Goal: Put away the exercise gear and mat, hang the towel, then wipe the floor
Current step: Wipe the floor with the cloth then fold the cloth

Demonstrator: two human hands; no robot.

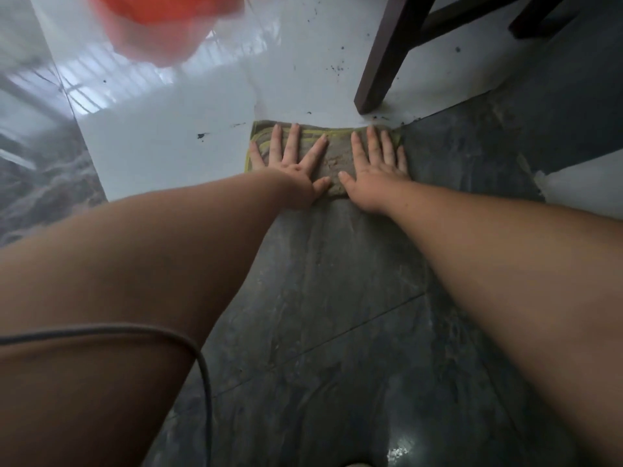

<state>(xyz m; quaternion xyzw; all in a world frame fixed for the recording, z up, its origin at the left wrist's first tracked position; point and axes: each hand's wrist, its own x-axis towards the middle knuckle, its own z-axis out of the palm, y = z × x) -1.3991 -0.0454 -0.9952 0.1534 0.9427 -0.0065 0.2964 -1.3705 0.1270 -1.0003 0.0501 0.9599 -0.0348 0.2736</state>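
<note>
A grey-brown cleaning cloth [332, 156] with a yellow-green edge lies flat on the floor, where the dark tile [337, 298] meets the white tile [168, 153]. My left hand [291, 166] presses on the cloth's left half with fingers spread and straight. My right hand [377, 166] presses flat on its right half, fingers straight and pointing away from me. Both arms reach far forward. Dark specks of dirt dot the white tile beyond the cloth.
A dark wooden furniture leg [381, 69] stands just beyond the cloth's right end, with a second leg [539, 15] at the top right. A blurred orange object [161, 21] sits at the top left. A thin grey cable [188, 345] crosses my left arm.
</note>
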